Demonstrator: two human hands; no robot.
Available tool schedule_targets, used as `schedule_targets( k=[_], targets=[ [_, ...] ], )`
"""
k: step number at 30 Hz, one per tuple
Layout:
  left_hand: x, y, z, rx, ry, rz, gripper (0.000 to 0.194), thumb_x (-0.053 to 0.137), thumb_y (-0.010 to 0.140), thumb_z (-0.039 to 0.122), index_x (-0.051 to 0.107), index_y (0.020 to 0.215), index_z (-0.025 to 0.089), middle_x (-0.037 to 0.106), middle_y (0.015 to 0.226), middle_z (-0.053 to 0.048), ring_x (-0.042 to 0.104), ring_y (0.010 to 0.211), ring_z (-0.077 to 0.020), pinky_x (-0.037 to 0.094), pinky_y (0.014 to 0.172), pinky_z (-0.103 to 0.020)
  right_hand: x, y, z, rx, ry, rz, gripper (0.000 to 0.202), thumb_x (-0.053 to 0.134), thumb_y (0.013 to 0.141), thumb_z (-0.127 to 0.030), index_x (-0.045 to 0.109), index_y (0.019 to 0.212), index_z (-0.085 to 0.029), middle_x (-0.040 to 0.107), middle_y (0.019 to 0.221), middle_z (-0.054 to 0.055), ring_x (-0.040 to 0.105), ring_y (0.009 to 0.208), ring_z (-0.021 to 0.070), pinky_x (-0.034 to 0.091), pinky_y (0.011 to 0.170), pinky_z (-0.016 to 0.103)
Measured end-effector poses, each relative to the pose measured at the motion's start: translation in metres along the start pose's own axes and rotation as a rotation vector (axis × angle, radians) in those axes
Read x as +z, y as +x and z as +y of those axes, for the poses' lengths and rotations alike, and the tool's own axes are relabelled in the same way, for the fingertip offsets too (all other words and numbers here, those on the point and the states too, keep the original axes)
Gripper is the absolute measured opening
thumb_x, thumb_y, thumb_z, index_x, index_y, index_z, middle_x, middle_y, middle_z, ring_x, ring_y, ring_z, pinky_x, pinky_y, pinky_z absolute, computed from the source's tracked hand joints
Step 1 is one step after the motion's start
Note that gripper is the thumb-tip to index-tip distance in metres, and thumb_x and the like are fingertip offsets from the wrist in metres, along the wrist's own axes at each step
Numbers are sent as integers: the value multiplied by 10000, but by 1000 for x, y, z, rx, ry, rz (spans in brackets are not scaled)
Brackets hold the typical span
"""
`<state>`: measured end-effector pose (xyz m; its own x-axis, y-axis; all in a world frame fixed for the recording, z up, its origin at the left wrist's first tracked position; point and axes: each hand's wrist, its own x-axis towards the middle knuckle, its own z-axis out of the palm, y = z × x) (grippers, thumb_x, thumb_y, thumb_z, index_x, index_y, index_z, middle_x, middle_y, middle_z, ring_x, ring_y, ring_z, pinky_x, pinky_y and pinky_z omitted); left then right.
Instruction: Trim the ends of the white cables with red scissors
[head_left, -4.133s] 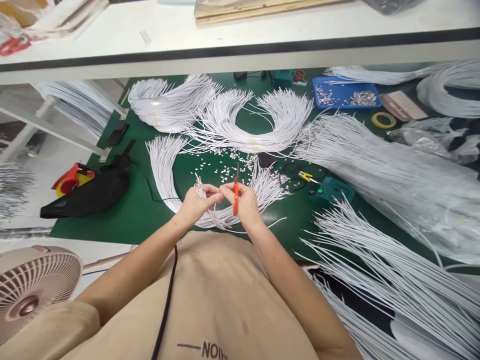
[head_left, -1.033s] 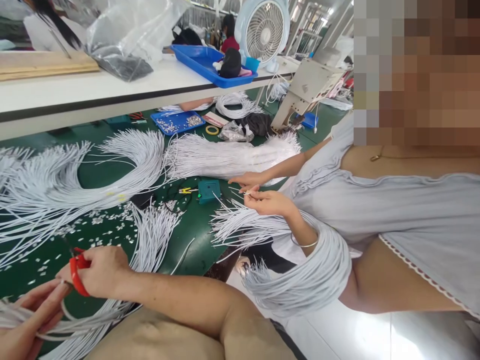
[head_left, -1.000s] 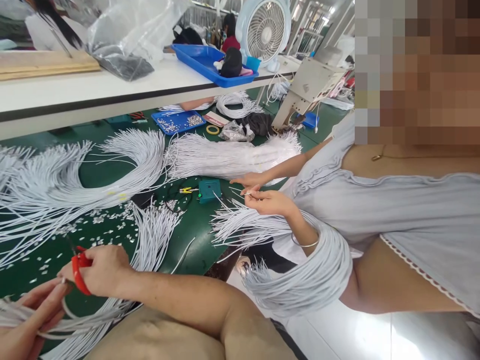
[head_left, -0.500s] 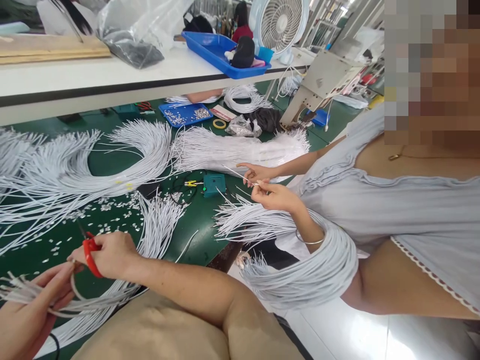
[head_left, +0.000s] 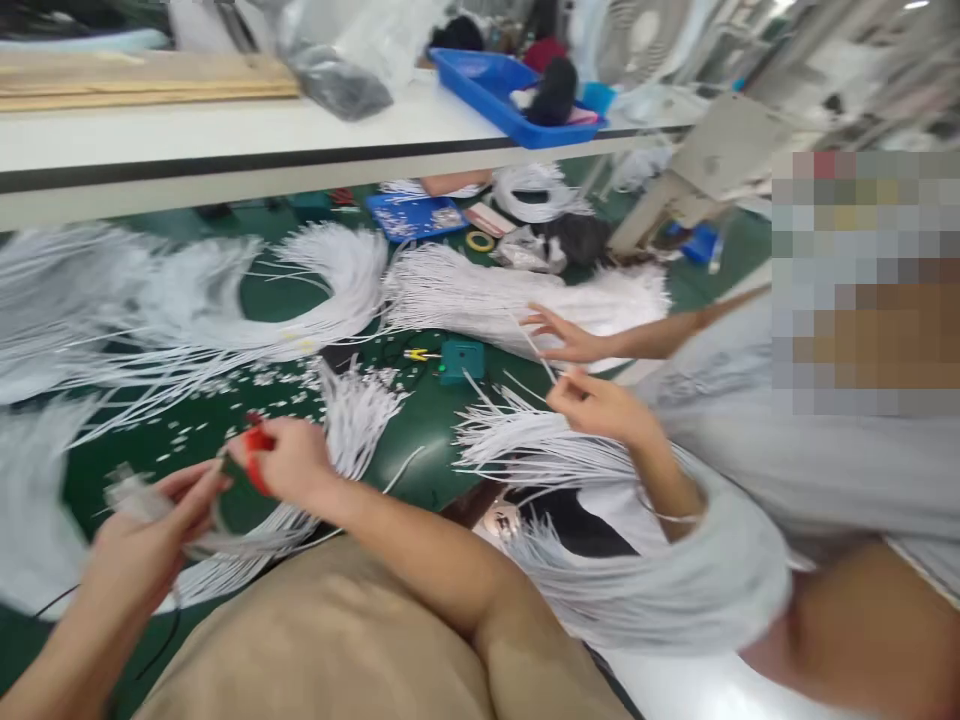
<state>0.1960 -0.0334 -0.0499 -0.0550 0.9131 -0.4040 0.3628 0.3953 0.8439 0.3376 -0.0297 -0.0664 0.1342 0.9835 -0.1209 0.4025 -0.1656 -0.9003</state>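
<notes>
My left hand (head_left: 154,530), at the lower left, is closed on a few white cables (head_left: 139,497) whose ends stick out past its fingers. Red-handled scissors (head_left: 257,460) are in my right hand (head_left: 292,460), just right of the left fingertips; motion blurs their blades. Between the two hands the cables loop down toward a curved bundle of white cables (head_left: 356,430) on the green table (head_left: 412,440). Small pale connector pieces (head_left: 225,395) lie scattered behind my hands.
At the right a person in grey holds a thin cable (head_left: 536,350), a cable bundle (head_left: 675,600) over one arm. A teal device (head_left: 461,362) sits mid-table. Further back are more bundles (head_left: 465,290), a blue parts tray (head_left: 416,216) and a white shelf (head_left: 225,150).
The view has shifted, so most things appear further right. My right hand and scissors are now level with my left fingertips. The other person's far hand has spread its fingers.
</notes>
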Motion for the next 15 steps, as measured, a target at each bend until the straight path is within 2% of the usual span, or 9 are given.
schedule_targets(
  k=[2,6,11,15],
  targets=[
    [1,-3,4,-57,-151,-24,455,745,530,478,657,876,196,650,719,5,430,496,-65,320,435,-167,-9,-2,1,-1,-25,-9,310,501,764,-455,632,728,-177,618,682,-23,538,645,105,361,545,197],
    [1,4,8,30,-314,-78,450,737,575,421,639,890,115,593,684,-12,318,435,-25,214,402,-178,-23,1,10,-56,-191,-83,227,500,784,-380,618,763,-186,627,757,0,555,701,112,376,614,203],
    [-5,8,7,74,-334,-109,406,695,629,417,632,895,118,580,692,-12,288,423,-21,185,406,-199,-14,-3,16,-137,-440,-195,231,504,797,-399,611,744,-202,616,790,10,555,697,117,329,569,221],
    [-10,9,6,82,-334,-142,378,675,658,406,628,896,117,572,695,-11,284,429,-21,186,409,-203,-5,-3,11,-188,-505,-218,283,467,820,-433,608,725,-207,615,789,13,552,677,117,299,539,231]
  ],
)
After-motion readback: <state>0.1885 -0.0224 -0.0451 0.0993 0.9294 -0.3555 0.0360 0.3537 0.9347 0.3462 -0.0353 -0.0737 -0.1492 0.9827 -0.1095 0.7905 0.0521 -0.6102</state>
